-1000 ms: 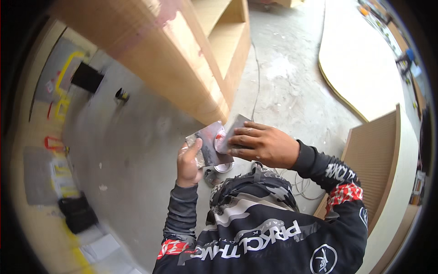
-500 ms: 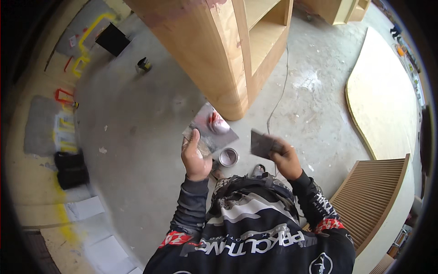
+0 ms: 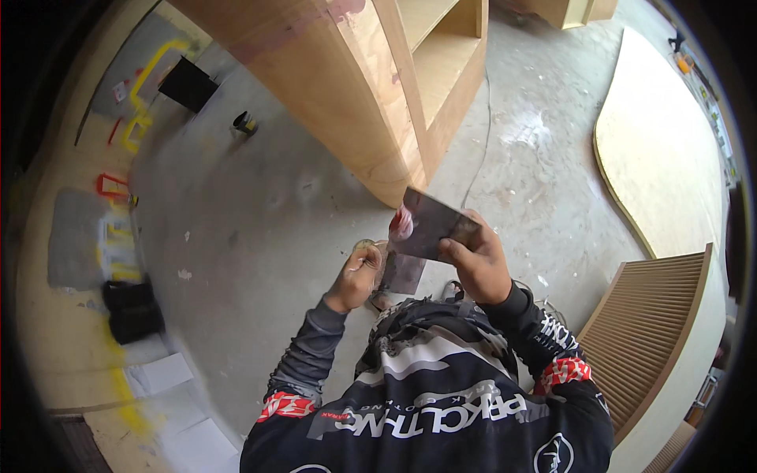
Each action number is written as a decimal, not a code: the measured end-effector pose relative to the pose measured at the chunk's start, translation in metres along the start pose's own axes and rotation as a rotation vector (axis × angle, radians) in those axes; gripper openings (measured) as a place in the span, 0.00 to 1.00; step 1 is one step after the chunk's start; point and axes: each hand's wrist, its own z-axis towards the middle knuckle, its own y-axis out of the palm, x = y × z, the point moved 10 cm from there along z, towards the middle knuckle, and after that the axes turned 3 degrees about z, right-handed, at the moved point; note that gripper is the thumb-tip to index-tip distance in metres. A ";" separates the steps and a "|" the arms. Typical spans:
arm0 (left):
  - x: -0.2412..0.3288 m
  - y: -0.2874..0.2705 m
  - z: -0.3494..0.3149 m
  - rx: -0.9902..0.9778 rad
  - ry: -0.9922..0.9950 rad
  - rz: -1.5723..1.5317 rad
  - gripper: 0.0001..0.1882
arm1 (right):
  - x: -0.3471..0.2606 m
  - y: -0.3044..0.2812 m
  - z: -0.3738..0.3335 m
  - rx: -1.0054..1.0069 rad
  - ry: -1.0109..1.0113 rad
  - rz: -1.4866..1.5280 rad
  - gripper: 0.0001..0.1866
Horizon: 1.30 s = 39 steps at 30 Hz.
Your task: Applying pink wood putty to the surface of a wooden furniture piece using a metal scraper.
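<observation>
My left hand (image 3: 356, 276) is closed on the edge of a flat, smeared plate (image 3: 406, 276), which is tilted low in front of me. In my right hand (image 3: 477, 260) is a dark, flat putty knife (image 3: 434, 223), gripped between thumb and fingers and overlapping the plate. A blob of pink and red putty (image 3: 400, 224) shows at the knife's left edge; whether it sits on the knife or the plate is hard to tell. Just beyond my hands stands the rounded corner of a plywood cabinet (image 3: 371, 150). The open tin seen earlier is hidden now.
A cable (image 3: 487, 134) runs across the concrete floor beside the cabinet. To the right lie a curved pale board (image 3: 662, 150) and a slatted panel (image 3: 646, 315). On the left are a small dark can (image 3: 244, 124), a black box (image 3: 188, 84) and a black bag (image 3: 132, 311).
The putty knife has moved left and up, over to the putty. My left hand has turned, tilting the plate downward, and the two tools now overlap in front of the tin.
</observation>
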 end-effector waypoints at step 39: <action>-0.025 -0.045 -0.021 1.052 -0.227 -0.963 0.16 | 0.033 0.010 -0.012 -0.333 0.071 -0.908 0.14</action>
